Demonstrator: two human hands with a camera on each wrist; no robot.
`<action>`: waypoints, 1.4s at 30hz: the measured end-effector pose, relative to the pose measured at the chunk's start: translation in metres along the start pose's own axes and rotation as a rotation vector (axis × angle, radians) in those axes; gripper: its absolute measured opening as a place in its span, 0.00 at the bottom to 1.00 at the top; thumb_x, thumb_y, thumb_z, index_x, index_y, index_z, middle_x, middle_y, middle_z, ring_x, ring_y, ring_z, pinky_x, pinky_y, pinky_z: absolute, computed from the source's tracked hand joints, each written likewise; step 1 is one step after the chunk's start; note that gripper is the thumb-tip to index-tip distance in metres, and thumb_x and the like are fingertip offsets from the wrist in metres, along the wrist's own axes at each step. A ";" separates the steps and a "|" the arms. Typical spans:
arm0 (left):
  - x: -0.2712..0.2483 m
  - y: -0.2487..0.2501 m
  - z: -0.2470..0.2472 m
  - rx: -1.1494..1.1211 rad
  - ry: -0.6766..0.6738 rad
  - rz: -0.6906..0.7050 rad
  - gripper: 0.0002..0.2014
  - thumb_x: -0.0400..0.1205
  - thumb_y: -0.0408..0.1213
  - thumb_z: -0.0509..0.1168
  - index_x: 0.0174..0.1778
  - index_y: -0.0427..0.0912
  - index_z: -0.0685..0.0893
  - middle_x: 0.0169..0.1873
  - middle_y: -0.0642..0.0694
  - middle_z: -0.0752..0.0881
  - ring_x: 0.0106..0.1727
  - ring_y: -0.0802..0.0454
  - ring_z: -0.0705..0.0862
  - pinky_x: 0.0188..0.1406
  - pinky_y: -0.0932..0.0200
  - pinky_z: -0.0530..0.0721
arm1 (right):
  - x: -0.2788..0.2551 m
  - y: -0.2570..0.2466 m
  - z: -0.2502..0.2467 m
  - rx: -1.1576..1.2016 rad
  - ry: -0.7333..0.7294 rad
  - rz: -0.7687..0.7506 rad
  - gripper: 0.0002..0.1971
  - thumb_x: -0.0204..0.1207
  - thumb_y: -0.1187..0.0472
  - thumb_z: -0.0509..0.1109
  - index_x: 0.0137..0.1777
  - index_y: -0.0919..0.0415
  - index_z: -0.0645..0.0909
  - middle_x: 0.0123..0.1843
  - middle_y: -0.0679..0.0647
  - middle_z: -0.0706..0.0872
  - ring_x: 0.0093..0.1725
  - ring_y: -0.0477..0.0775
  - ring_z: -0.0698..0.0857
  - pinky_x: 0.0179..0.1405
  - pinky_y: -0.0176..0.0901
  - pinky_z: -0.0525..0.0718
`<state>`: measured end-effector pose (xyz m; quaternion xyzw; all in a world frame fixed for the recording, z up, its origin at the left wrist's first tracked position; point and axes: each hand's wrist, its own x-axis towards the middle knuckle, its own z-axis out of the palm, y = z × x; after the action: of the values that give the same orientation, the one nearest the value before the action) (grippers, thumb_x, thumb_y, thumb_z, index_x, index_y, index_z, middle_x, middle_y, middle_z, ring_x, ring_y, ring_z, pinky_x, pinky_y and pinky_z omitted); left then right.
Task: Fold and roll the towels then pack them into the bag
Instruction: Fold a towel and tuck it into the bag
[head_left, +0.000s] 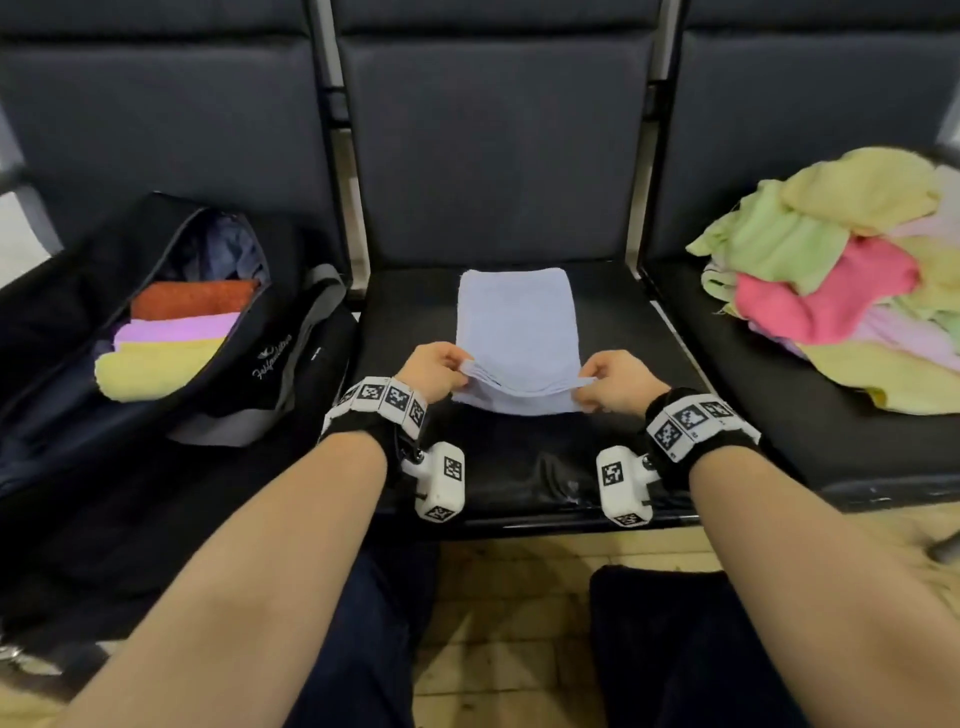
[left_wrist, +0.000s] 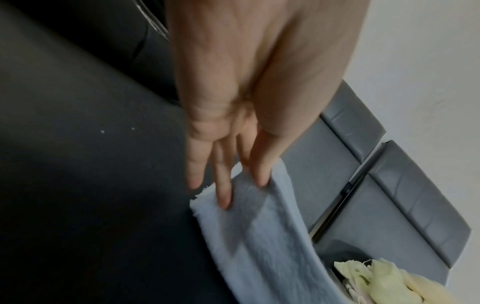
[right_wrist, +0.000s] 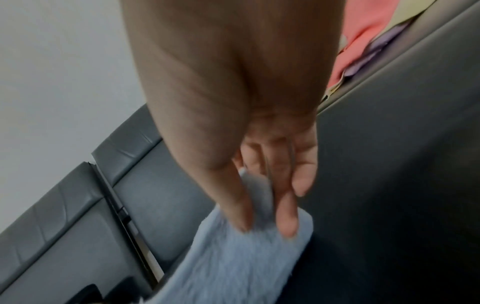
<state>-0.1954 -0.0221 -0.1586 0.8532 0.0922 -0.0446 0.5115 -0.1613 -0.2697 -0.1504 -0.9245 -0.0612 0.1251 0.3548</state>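
The seat (head_left: 519, 467) in the middle of the row is your work surface, dark and flat. On the left seat the black bag (head_left: 156, 364) lies unzipped, with rolled towels (head_left: 171, 338) in orange, lilac and yellow side by side inside. On the right seat sits the loose pile of towels (head_left: 841, 270), green, pink, yellow, not yet folded.

The light blue towel (head_left: 517, 332) lies on the middle seat, folded into a long strip that runs near to far. Its near end is lifted off the seat.

Your left hand (head_left: 434, 366) pinches the near-left corner, thumb on top and fingers (left_wrist: 223, 197) under the layers. Your right hand (head_left: 613, 382) pinches the near-right corner the same way, fingers (right_wrist: 287, 224) wrapped on the edge. Both are gripping the cloth, neither is released.

Judging by this, the step in hand is starting the roll from the near end toward the far end.

To do it well:
- Keep both corners level so the first turn comes out square; the edge sags in the middle now, so pull it slightly taut.
- Catch all layers in each pinch, a few edges look fanned at the left corner.
- Make the first turn small and tight, then roll away from you with even pressure from both hands.
- Watch that the sides stay aligned; a skewed start gives a cone that packs badly beside the rolls already in the bag.
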 end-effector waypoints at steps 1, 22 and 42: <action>-0.004 -0.002 0.001 0.011 -0.045 -0.057 0.12 0.74 0.19 0.68 0.40 0.42 0.82 0.34 0.44 0.85 0.31 0.52 0.85 0.38 0.59 0.80 | -0.004 0.003 -0.001 -0.006 -0.078 0.015 0.05 0.68 0.71 0.74 0.42 0.64 0.81 0.31 0.57 0.86 0.29 0.52 0.83 0.26 0.39 0.78; -0.030 -0.010 -0.014 0.238 -0.267 -0.059 0.05 0.78 0.42 0.72 0.47 0.47 0.86 0.35 0.50 0.87 0.34 0.58 0.82 0.28 0.66 0.73 | -0.031 0.020 -0.006 0.031 -0.181 -0.003 0.05 0.74 0.60 0.76 0.46 0.60 0.84 0.35 0.53 0.84 0.34 0.48 0.80 0.30 0.37 0.74; -0.024 -0.017 0.015 0.418 -0.143 -0.046 0.03 0.77 0.36 0.68 0.38 0.41 0.84 0.36 0.46 0.83 0.39 0.50 0.80 0.40 0.60 0.79 | -0.019 0.018 0.014 -0.240 -0.086 0.073 0.07 0.77 0.62 0.68 0.45 0.60 0.71 0.44 0.57 0.78 0.40 0.56 0.79 0.42 0.46 0.77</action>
<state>-0.2223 -0.0302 -0.1762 0.9330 0.0638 -0.1350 0.3274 -0.1832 -0.2784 -0.1686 -0.9557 -0.0574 0.1693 0.2339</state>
